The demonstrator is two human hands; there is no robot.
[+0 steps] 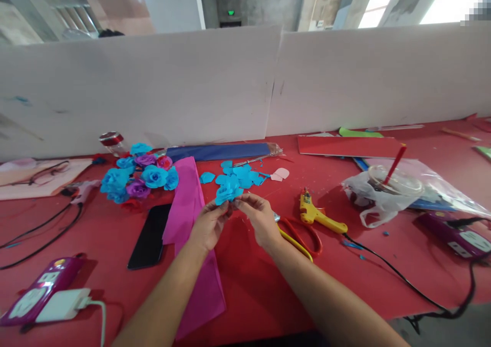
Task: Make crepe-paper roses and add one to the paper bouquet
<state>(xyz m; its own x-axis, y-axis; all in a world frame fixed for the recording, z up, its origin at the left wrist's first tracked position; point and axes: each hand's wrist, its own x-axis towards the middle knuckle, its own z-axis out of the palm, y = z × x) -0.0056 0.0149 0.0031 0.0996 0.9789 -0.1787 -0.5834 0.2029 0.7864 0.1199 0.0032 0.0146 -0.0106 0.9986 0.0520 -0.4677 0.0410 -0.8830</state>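
Observation:
Between my fingertips is a blue paper flower (227, 189), held up just above the table at the centre of the head view. My left hand (210, 224) pinches its base from the left, fingers closed. From the other side, my right hand (258, 215) grips the same base with thumb and fingers together. Just beyond the flower lie loose blue paper petals (245, 174). A pair of scissors (303, 239) with red and yellow handles rests beside my right wrist. Under my left forearm runs magenta crepe paper (201, 290).
Left are a bunch of paper roses (140, 175), a black phone (150, 237) and a purple power strip (44, 288). A yellow glue gun (320, 215), its cord trailing, and a bagged plastic cup with a straw (395, 180) stand right. A white partition (184, 88) borders the back.

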